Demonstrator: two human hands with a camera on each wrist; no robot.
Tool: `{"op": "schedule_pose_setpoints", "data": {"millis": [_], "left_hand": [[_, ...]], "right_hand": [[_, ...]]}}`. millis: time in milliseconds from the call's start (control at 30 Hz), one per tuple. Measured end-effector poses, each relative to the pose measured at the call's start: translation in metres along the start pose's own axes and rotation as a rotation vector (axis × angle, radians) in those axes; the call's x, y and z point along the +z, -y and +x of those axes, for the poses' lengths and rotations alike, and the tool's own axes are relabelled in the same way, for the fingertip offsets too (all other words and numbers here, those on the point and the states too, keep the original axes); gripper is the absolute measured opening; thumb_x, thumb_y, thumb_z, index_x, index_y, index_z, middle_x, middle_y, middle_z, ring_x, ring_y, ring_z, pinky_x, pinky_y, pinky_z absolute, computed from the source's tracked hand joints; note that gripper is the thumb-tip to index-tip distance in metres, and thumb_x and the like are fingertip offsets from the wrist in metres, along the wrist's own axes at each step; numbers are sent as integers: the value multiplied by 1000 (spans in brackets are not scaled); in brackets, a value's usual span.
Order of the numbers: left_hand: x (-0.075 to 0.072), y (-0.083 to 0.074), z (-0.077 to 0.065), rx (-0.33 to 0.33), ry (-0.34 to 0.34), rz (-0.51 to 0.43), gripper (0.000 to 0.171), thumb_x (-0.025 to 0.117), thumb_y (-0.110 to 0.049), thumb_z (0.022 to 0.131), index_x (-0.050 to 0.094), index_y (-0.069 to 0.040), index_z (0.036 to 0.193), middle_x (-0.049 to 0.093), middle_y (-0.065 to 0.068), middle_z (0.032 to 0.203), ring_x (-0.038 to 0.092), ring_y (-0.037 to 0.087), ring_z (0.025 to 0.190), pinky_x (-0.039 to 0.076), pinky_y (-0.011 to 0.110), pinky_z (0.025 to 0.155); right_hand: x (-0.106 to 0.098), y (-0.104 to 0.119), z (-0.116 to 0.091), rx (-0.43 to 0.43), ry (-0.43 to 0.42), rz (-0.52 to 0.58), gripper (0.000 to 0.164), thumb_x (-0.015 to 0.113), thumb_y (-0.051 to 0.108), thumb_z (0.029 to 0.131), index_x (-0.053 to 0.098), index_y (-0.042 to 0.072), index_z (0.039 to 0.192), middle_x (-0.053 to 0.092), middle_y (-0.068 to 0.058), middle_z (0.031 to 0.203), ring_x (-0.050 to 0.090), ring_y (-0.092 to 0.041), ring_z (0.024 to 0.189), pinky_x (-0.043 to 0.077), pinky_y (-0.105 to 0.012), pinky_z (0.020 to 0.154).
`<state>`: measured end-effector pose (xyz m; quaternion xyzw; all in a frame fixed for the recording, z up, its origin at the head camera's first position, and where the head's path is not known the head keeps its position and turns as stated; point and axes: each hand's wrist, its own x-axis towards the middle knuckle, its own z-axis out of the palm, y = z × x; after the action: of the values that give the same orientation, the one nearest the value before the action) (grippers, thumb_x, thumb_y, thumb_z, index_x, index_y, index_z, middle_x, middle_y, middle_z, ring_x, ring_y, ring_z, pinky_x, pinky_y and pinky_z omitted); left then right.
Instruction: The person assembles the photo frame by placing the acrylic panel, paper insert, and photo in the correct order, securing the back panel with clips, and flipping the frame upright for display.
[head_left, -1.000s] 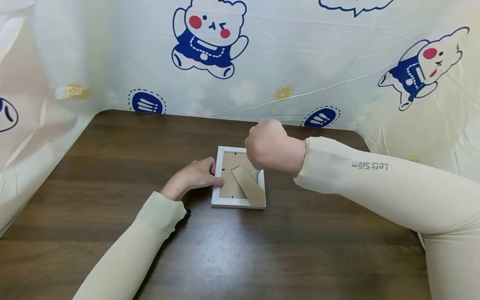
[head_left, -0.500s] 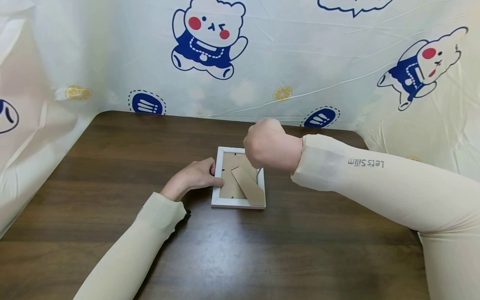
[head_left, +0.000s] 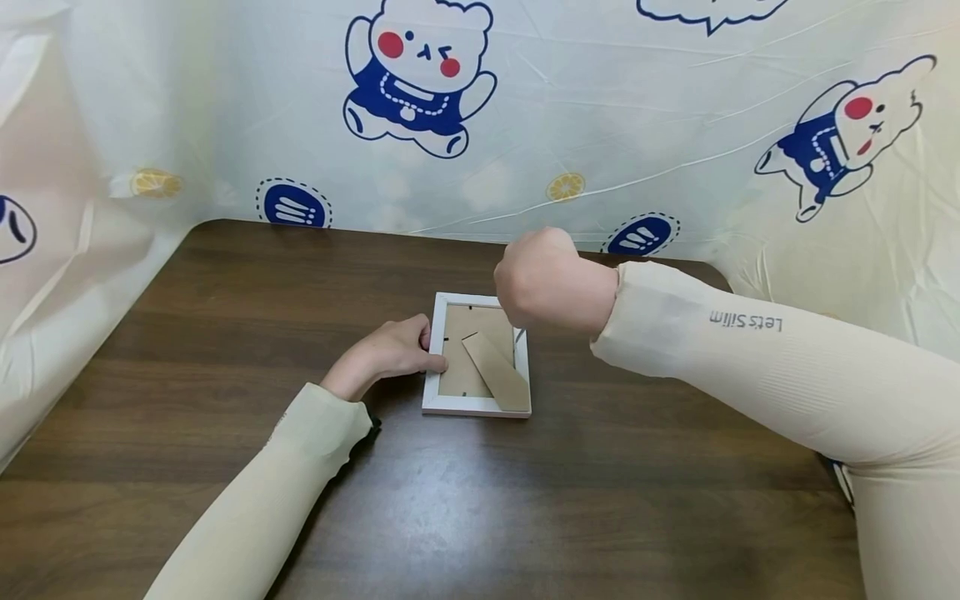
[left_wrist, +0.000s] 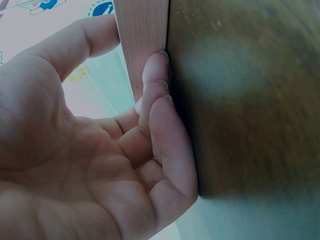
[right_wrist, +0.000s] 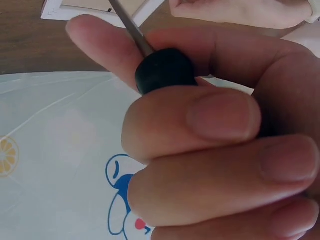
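A white picture frame [head_left: 432, 398] lies back-up on the table, its tan backing board [head_left: 459, 321] and slanted stand leg [head_left: 495, 373] showing. My left hand [head_left: 390, 348] grips its left side, thumb on top and fingers against the outer edge; that pinkish side edge [left_wrist: 144, 42] fills the gap between thumb and fingers in the left wrist view. My right hand [head_left: 553, 282] is curled above the frame's upper right corner, hiding it. In the right wrist view it holds a screwdriver by its dark green handle [right_wrist: 165, 71]. The metal shaft points down to the frame's right side; its tip is hard to make out.
The brown wood-grain table [head_left: 630, 483] runs under both arms. A pale curtain [head_left: 570, 100] printed with cartoon bears closes in the back and sides. Small dark metal tabs [head_left: 465, 394] sit along the backing board's edges.
My right hand has shifted slightly up and to the right with the screwdriver, after a small dip leftward. The left hand and the picture frame have stayed put.
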<state>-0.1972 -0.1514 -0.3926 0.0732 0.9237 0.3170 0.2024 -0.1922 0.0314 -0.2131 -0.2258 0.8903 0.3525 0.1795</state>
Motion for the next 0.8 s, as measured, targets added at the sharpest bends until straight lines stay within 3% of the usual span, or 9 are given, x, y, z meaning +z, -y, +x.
{"op": "schedule_pose_setpoints", "data": {"millis": [300,800], "left_hand": [[0,1,1,-8,6,-13,37,80,-31,85,52,-9,97,59,6,89,55,24,87,41,32,72],[0,0,1,-5,3,-8,37,80,-31,84,52,-9,96,58,6,88,55,24,87,41,32,72]], "right_hand": [[2,0,2,-15,34,7,18,58,26,97,73,17,92,46,1,71,46,-15,65,43,-27,55],[3,1,-1,-34,11,-37,20,56,25,98,73,16,92,51,1,75,46,-15,64,43,-27,53]]}}
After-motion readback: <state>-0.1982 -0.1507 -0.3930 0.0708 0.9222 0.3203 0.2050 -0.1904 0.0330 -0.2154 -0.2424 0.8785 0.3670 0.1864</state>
